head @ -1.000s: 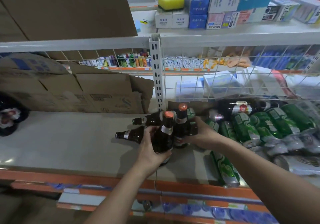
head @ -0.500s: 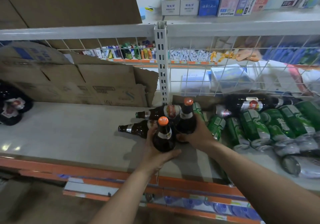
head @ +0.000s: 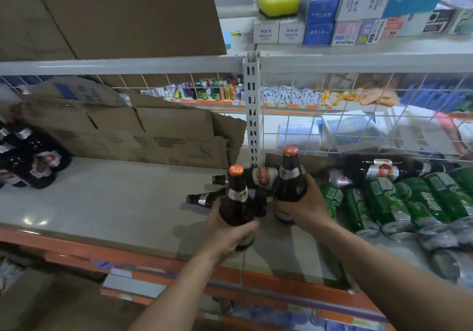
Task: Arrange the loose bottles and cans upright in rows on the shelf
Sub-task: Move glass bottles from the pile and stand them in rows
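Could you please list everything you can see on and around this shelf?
Shelf: one, grey, orange front edge, across the middle.
Held bottles: two, brown, orange caps, centre.
Lying bottles: three, brown, behind and right of those.
Cans: many, green, heaped at right.
Bundled bottles: several, dark, far left.
Cardboard: flattened, brown, back left.
Sponge: one, yellow, upper shelf.
Boxes: many, white and blue, beside the sponge.
Hands: two, left hand and right hand, each gripping one bottle.

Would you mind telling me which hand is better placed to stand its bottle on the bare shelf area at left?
Left, probably. The left hand grips its bottle upright beside that bare shelf; the right hand is farther right, beside the green cans.
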Available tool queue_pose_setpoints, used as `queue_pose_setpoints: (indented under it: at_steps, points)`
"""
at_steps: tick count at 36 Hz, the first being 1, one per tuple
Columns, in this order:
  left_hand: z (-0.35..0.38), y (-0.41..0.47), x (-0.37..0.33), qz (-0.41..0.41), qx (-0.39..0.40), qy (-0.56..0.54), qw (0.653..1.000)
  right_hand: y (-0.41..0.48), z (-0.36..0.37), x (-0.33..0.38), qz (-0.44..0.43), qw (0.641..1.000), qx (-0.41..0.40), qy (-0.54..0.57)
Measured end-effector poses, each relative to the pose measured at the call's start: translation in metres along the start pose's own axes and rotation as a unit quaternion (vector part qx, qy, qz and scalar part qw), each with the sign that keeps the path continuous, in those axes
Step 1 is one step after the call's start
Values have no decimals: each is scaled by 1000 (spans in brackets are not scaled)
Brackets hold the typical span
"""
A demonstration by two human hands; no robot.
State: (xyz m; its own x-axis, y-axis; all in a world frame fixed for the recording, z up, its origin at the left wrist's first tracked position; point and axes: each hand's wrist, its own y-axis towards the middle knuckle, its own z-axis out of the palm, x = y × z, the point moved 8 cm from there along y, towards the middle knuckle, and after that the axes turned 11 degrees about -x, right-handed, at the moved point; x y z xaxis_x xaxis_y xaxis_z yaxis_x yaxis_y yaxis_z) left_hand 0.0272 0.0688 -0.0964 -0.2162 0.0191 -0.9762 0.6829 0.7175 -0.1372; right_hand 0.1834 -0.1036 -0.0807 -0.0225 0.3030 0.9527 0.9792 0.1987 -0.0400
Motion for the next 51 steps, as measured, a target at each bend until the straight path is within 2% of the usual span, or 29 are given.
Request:
queue_pose_setpoints:
  at_steps: [5,7,11,17,22,25,30,34,36,38,40,44,47,51]
  points:
    - [-59,12,-43,40,-72,13,997,-3,3,48,-50,998,41,20]
    - [-87,17,-57,51,-108,-6,993,-7,16,71,-68,995,66,31]
    - [-142,17,-81,53,-132,-25,990,-25,59,119,-105,983,130,71]
    - [-249,-10,-92,56,-271,-9,961,-67,146,159,-48,952,256,161]
    - [-317,-40,-95,57,-339,-27,939,-102,213,179,-82,939,318,103]
    - [-357,-59,-94,57,-367,-34,928,-131,241,203,-142,934,316,85]
    - [-429,-85,-83,43,-395,-29,917,-182,319,213,-94,910,400,63]
    - [-494,-104,-65,27,-423,-11,906,-241,368,243,-134,878,456,62]
    - [-522,-111,-56,20,-441,-12,897,-260,389,253,-183,875,448,37]
    - [-544,-117,-49,16,-447,-8,894,-270,414,255,-176,878,442,46]
    - [-564,-119,-42,18,-451,-10,892,-286,428,270,-216,872,436,46]
    - [-598,-112,-32,6,-442,-17,897,-289,471,273,-214,876,433,16]
    - [-621,-96,-24,1,-441,-21,897,-287,502,270,-179,870,459,-8]
    - [-648,-70,-23,5,-458,-11,889,-280,542,278,-176,874,454,2]
